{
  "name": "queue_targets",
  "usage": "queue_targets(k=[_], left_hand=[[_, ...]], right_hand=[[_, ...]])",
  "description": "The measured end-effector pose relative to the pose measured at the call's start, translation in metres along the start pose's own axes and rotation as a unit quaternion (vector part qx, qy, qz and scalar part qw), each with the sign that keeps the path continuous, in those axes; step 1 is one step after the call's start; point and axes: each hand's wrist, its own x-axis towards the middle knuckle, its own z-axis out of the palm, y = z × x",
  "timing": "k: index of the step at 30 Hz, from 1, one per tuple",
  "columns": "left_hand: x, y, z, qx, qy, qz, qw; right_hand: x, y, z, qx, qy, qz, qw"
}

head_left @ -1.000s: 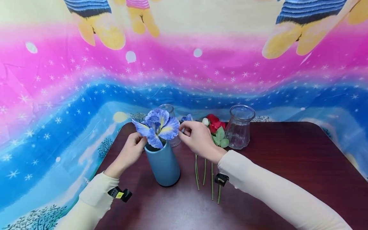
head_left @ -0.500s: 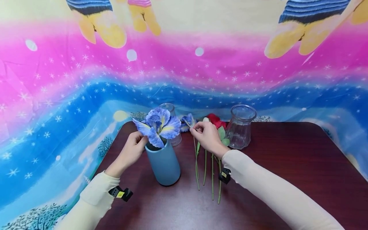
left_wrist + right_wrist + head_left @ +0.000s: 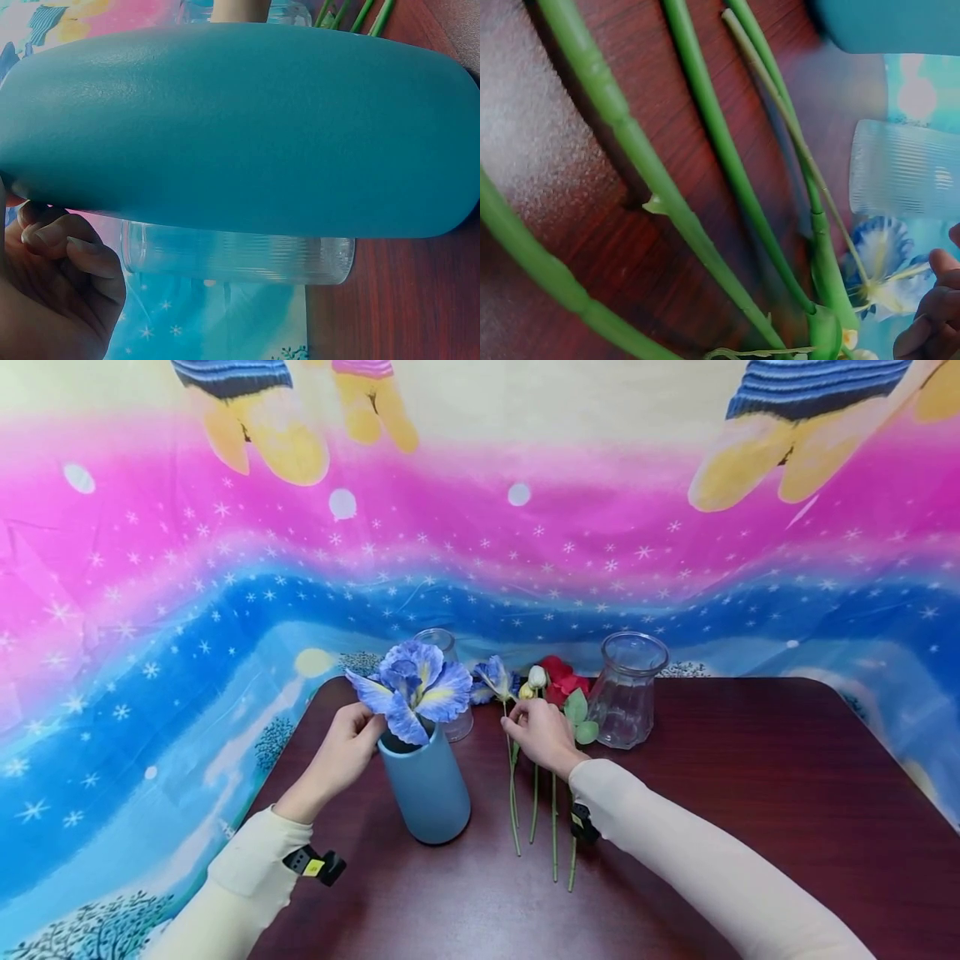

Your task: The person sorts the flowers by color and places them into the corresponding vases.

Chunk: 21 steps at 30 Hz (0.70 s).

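A grey-blue vase stands on the table, holding a blue iris whose bloom spreads above its mouth. My left hand pinches the vase's rim on the left, and in the left wrist view its fingers curl at the mouth. A petal partly covers the grip. Another blue iris lies farther right, its thin stem running towards me. Over that stem, just below the bloom, is my right hand with bent fingers. Whether they touch the stem cannot be seen.
Right of the right hand lie a red rose and a white bud, with several green stems pointing towards me. One clear glass vase stands beyond them; another glass vase is behind the blue one. A printed cloth hangs behind the table.
My right hand has moved from beside the iris in the vase, right and then nearer to me, uncovering the other iris and the white bud. My left hand stays at the rim.
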Motion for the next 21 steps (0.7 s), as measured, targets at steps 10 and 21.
queue_targets(k=[10, 21], left_hand=[[0.0, 0.004, -0.001, 0.002, -0.002, -0.007, 1.0], [0.001, 0.002, -0.001, 0.004, -0.006, -0.006, 1.0]], right_hand=[[0.006, 0.007, 0.011, -0.055, -0.049, 0.032, 0.9968], [0.01, 0.011, 0.022, -0.084, -0.091, 0.035, 0.9917]])
